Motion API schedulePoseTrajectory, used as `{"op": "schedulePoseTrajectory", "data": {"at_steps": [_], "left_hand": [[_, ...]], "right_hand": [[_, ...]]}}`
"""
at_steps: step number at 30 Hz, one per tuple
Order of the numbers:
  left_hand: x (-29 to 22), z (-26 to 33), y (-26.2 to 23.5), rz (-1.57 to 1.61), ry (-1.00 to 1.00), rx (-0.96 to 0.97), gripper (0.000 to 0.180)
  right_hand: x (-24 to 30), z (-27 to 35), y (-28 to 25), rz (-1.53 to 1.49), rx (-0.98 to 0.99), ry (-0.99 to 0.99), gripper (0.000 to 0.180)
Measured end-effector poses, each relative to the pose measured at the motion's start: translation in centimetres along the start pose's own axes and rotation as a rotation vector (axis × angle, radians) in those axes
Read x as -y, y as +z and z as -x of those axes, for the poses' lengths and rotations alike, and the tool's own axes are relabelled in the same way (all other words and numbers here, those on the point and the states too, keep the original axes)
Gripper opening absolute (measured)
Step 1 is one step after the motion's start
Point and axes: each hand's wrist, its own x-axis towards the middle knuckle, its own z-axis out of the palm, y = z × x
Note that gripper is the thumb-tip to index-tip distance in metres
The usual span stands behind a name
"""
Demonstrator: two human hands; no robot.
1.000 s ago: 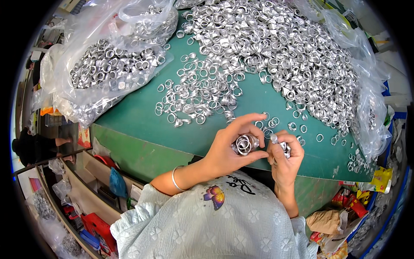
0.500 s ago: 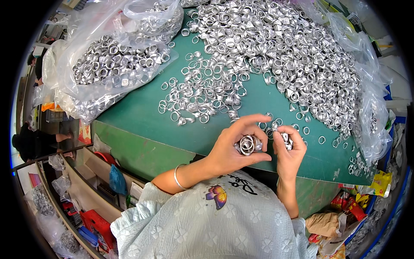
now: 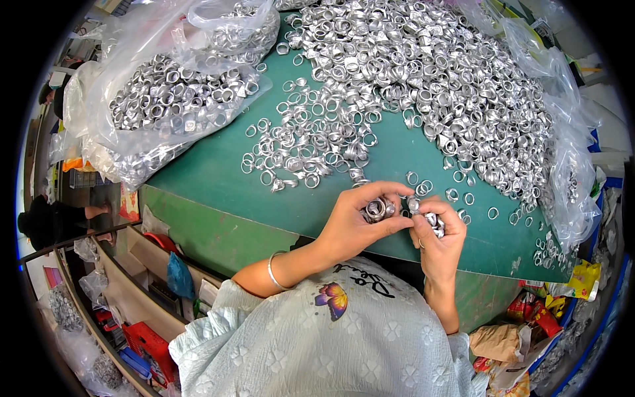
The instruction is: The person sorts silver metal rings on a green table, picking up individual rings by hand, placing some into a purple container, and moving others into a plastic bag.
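Left hand (image 3: pixel 354 221) grip closed around a stack of silver metal rings (image 3: pixel 377 209); right hand (image 3: pixel 436 238) grip closed on further rings (image 3: pixel 433 221), above the green table (image 3: pixel 218 175). Clear plastic bag (image 3: pixel 159 99) contains matching rings.

Green-topped table (image 3: pixel 218 178), front panel green; large heap of silver metal rings (image 3: pixel 456 86) over far and right part; thinner scatter of loose rings (image 3: pixel 311 149) near centre; few single rings (image 3: pixel 493 213) near front right edge; clear plastic bag of rings (image 3: pixel 172 99) on far left corner; crumpled clear plastic sheeting (image 3: pixel 569 172) along right edge.
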Motion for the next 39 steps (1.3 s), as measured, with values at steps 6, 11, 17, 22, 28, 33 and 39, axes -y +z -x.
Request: {"op": "schedulePoseTrajectory", "data": {"at_steps": [6, 11, 17, 22, 28, 33, 39], "left_hand": [[0.1, -0.1, -0.2, -0.145, 0.161, -0.005, 0.027], [-0.3, 0.2, -0.2, -0.176, 0.2, -0.008, 0.025], [-0.8, 1.0, -0.3, -0.166, 0.212, 0.008, 0.023], [-1.3, 2.4, -0.3, -0.148, 0.212, -0.019, 0.024], [-1.7, 3.9, 0.1, -0.094, 0.143, -0.029, 0.023], [-1.3, 3.8, 0.8, -0.086, 0.087, -0.048, 0.022], [-1.8, 3.2, 2.1, -0.182, 0.075, -0.051, 0.023]], "right_hand": [[-0.2, 0.3, 0.1, -0.049, 0.047, 0.002, 0.006], [0.4, 0.8, 0.5, -0.078, 0.053, 0.015, 0.006], [1.0, 1.8, 0.6, -0.231, 0.069, 0.107, 0.016], [2.1, 2.7, 1.0, -0.392, 0.125, 0.088, 0.027], [2.5, 4.1, 0.7, -0.62, 0.087, 0.177, 0.034], [2.2, 4.4, -0.1, -0.525, 0.094, 0.101, 0.03], [1.6, 4.5, -1.1, -0.162, 0.079, -0.158, 0.035]]}}
